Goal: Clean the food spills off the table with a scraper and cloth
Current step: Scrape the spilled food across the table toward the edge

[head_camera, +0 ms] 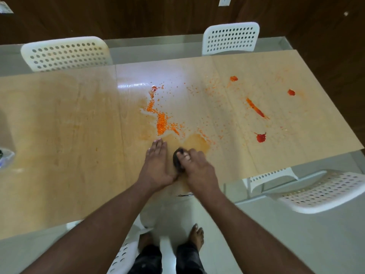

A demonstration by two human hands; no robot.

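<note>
A light wooden table (pixel 59 119) carries orange grains (pixel 161 123) heaped near its middle and scattered to the right, a wet brownish smear (pixel 197 142), and red sauce blobs (pixel 261 137) further right. My right hand (pixel 197 167) grips a dark object (pixel 177 160), blurred, so I cannot tell if it is the scraper or the cloth. It rests on the table near the front edge. My left hand (pixel 157 163) lies flat beside it, fingers straight and pointing at the grain heap.
White perforated chairs stand at the far side (pixel 65 54) (pixel 231 37) and at the near right (pixel 324 190). Another chair (pixel 122 258) is beneath me by my bare feet. A transparent object (pixel 6 157) sits at the left edge. A red streak (pixel 254 107) lies at the right.
</note>
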